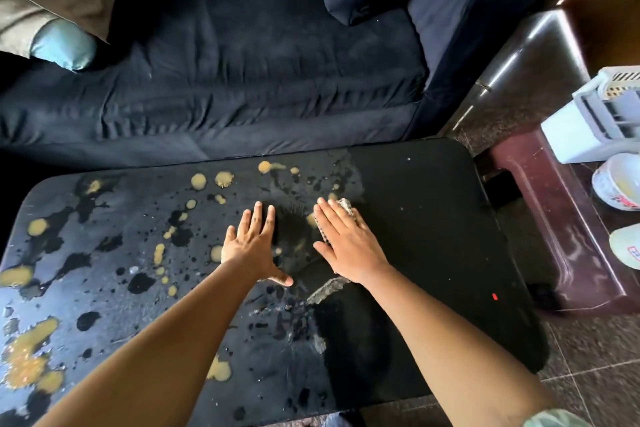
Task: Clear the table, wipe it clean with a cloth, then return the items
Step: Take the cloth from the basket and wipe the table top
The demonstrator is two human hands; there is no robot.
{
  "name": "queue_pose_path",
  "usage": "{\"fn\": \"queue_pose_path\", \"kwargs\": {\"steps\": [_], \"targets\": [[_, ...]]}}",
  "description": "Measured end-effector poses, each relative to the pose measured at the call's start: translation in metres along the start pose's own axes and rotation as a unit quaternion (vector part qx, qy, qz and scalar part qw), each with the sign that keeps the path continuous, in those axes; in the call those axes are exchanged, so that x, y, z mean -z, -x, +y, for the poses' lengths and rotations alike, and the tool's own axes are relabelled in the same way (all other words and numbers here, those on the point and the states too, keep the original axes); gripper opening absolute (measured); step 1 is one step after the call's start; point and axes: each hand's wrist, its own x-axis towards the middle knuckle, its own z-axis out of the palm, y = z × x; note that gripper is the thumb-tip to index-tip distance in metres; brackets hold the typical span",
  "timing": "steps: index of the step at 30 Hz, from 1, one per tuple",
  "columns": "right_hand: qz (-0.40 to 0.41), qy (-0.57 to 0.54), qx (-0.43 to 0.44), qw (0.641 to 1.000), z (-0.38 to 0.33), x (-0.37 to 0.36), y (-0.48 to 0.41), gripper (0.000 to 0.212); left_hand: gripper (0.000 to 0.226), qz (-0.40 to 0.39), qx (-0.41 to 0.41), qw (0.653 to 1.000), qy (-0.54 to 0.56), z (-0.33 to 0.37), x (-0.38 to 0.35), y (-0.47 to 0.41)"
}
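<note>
A low black table (433,218) fills the lower view. Its left and middle parts are covered with yellow and dark splatters (31,360); its right part looks dark and even. My right hand (349,243) lies flat, fingers spread, pressing a grey patterned cloth (344,206) onto the tabletop near the middle. The cloth shows past my fingertips and again below my wrist. My left hand (254,246) rests flat on the table just to the left, fingers apart, holding nothing.
A dark blue sofa (225,80) runs along the table's far edge, with a beige and light-blue cushion (52,10) at its left. To the right, a dark red wooden stand (554,218) carries a white container (595,121) and bowls (616,184).
</note>
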Motion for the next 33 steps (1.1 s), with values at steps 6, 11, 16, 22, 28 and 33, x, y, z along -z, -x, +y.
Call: {"fn": "queue_pose_path", "kwargs": {"steps": [6,11,16,22,28,33], "targets": [[0.050,-0.021,-0.220,0.974,0.018,0.000,0.003,0.067,0.154,-0.024,0.013,1.000,-0.011,0.006,0.004,-0.004],[0.021,-0.021,-0.052,0.998,-0.011,0.001,-0.015,0.065,0.155,-0.040,0.045,0.995,-0.076,0.019,0.011,-0.005],[0.042,-0.021,-0.142,0.989,0.019,0.003,-0.008,0.060,0.156,-0.050,0.068,0.991,-0.107,0.029,0.017,-0.006],[0.035,-0.036,-0.169,0.984,-0.006,-0.001,-0.029,0.065,0.158,-0.049,0.069,0.990,-0.108,0.030,0.018,-0.008],[0.016,-0.015,-0.038,0.999,0.012,0.001,-0.031,0.062,0.160,-0.047,0.069,0.991,-0.107,0.031,0.020,-0.008],[0.061,-0.025,-0.216,0.974,0.034,0.004,-0.042,0.060,0.163,-0.042,0.063,0.993,-0.095,0.029,0.018,-0.010]]}}
